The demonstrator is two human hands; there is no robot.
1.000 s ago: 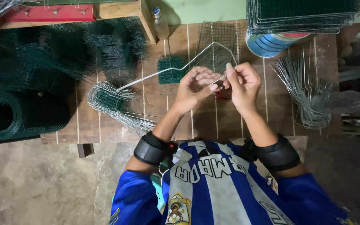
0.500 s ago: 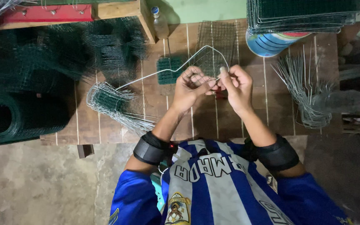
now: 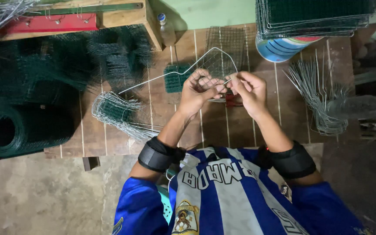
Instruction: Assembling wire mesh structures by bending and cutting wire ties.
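A long pale metal wire (image 3: 183, 69) bent into a frame shape is held over the wooden table (image 3: 214, 126). My left hand (image 3: 199, 89) grips it near the bend, fingers curled around it. My right hand (image 3: 250, 88) pinches the wire's end just to the right, the two hands almost touching. The wire's long tail runs down-left toward a bundle of wires. Beneath the hands lie a small green mesh piece (image 3: 176, 78) and red-handled pliers (image 3: 230, 101), partly hidden.
Rolls of dark green wire mesh (image 3: 18, 130) fill the left. A bundle of cut wires (image 3: 116, 113) lies left of my arms; bent wires (image 3: 323, 100) lie at right. A stack of mesh panels (image 3: 314, 15) sits on a round container (image 3: 279, 47). A plastic bottle (image 3: 165, 28) stands behind.
My hands have shifted slightly along the wire and the bent loop now stands higher above them; the wire's bend looks more formed than a second ago.
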